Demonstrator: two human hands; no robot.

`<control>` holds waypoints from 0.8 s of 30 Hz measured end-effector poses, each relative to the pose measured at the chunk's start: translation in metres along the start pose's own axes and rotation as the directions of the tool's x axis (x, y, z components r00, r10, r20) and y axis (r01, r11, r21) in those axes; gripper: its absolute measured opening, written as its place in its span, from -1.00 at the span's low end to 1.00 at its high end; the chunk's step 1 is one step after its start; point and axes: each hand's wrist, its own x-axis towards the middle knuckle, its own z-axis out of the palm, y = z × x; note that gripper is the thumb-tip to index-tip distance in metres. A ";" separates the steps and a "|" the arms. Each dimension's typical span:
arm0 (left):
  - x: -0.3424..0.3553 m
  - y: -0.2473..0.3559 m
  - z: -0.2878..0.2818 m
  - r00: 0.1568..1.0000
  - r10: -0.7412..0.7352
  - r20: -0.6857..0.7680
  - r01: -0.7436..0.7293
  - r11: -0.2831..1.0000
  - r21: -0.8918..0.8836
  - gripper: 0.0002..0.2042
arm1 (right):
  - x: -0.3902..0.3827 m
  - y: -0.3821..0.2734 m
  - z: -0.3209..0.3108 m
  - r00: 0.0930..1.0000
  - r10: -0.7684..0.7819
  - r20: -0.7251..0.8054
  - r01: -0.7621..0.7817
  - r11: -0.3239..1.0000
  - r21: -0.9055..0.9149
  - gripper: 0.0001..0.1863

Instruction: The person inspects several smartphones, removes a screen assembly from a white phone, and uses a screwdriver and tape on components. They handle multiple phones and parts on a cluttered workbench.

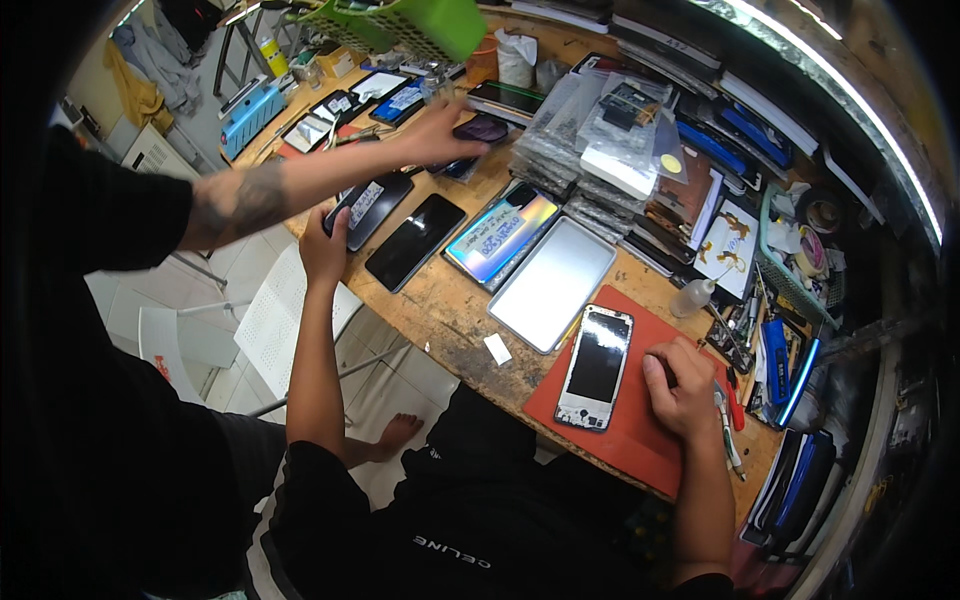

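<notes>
Head view: right hand (curled) beside white-framed phone.

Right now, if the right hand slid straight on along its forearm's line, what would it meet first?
The right hand would probably meet the small bottle just beyond the red mat, though depth is unclear.

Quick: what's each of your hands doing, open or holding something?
Left hand: closed on the edge of a dark phone.
Right hand: loosely closed over the red mat, nothing visibly held.
</notes>
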 end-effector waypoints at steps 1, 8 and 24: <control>-0.003 0.001 0.001 0.999 0.017 -0.029 -0.016 0.999 0.034 -0.65 | 0.000 0.001 -0.001 1.000 0.003 -0.007 -0.003 1.000 0.005 -0.96; -0.037 0.002 0.009 0.964 0.264 0.002 -0.256 0.933 0.253 -0.71 | 0.000 -0.002 -0.004 1.000 -0.015 -0.007 0.015 1.000 -0.022 -0.95; -0.027 -0.004 0.002 0.856 0.509 0.089 -0.515 0.853 0.078 -0.81 | 0.002 -0.003 0.001 0.999 -0.035 0.000 0.035 0.998 -0.044 -0.96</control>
